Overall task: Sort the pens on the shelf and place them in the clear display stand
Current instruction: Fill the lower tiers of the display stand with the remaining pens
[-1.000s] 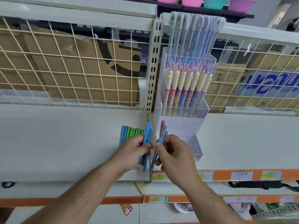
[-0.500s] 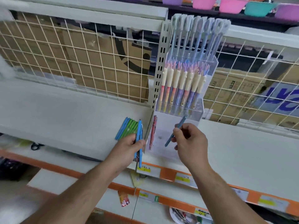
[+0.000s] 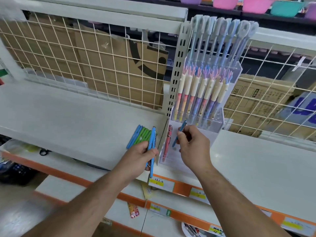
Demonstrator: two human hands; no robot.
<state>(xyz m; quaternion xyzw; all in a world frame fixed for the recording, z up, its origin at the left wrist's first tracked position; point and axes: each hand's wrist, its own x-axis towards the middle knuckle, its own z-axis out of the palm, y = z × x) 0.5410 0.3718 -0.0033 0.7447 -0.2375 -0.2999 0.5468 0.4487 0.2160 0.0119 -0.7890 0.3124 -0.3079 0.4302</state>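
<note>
My left hand (image 3: 141,157) gripped slim blue plastic pens (image 3: 151,139); my right hand (image 3: 194,146) pinched one blue pen (image 3: 182,128) at the clear acrylic stand (image 3: 219,117).

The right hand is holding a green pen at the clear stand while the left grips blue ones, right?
No: in the head view the pen in the right hand is blue, not green. The left hand does grip blue pens.
</note>
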